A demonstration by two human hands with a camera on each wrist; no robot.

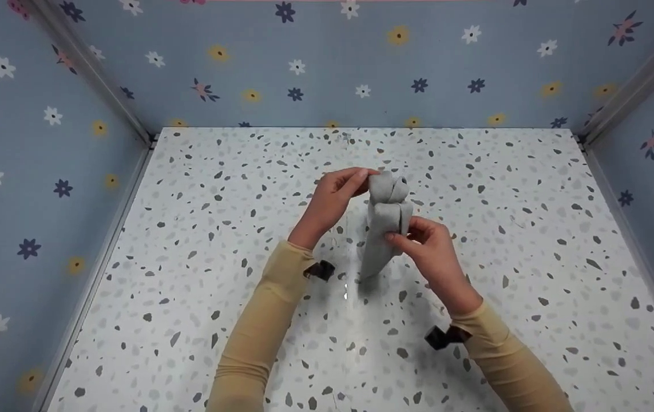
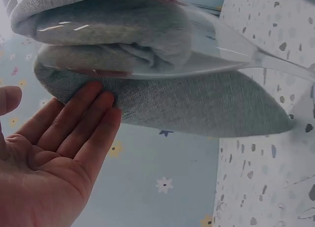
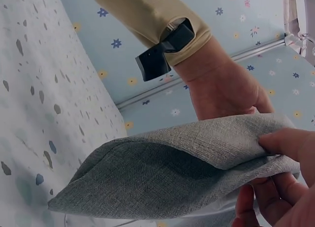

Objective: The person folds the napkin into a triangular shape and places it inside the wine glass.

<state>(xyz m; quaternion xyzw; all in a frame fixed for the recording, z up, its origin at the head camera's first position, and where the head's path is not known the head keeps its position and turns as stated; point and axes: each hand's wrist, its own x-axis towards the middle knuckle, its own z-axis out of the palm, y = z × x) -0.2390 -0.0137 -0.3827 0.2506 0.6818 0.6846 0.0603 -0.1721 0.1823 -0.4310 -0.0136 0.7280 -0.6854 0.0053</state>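
Note:
A folded grey cloth napkin point(image 1: 384, 223) stands near the middle of the table, its upper folds tucked into a clear stemmed glass point(image 2: 241, 57). One long flap of the napkin hangs outside the bowl, its pointed end low by the tabletop. My right hand point(image 1: 432, 252) pinches the flap's near edge, thumb on one face and fingers behind. At the far left of the folds, my left hand point(image 1: 335, 194) touches the cloth with nearly straight fingers; in the left wrist view its thumb stands apart from them. The cloth hides much of the glass in the head view.
The white speckled tabletop point(image 1: 189, 297) has a blue flowered panel point(image 1: 332, 63) along its back edge, with similar panels at left and right. Small black devices point(image 1: 321, 270) sit at both sleeve cuffs.

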